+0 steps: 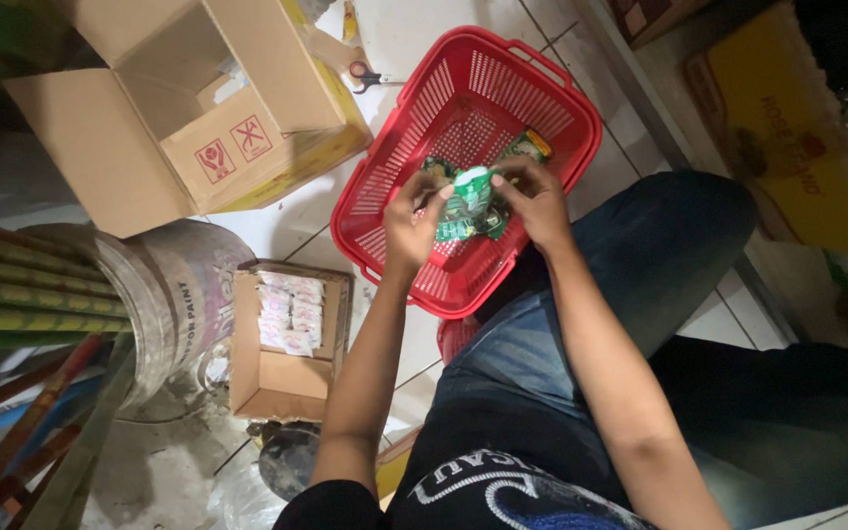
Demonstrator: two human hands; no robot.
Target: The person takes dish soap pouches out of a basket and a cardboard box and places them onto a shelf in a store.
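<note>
My left hand (pixel 410 224) and my right hand (pixel 538 199) both grip a strip of small green and white sachets (pixel 467 201) held just above a red plastic basket (pixel 414 118). The strip hangs between the two hands, partly covered by my fingers. More green sachets (pixel 527 146) lie inside the basket behind my right hand. My legs in blue jeans (pixel 640 255) sit right of the basket.
A large open cardboard box (pixel 164 113) stands at the upper left, scissors (pixel 370 77) beside it. A small open box of pale sachets (pixel 287 339) sits by a grey paint bucket (pixel 174 294). Green poles (pixel 22 285) cross the left edge. A yellow carton (pixel 797 147) lies at the right.
</note>
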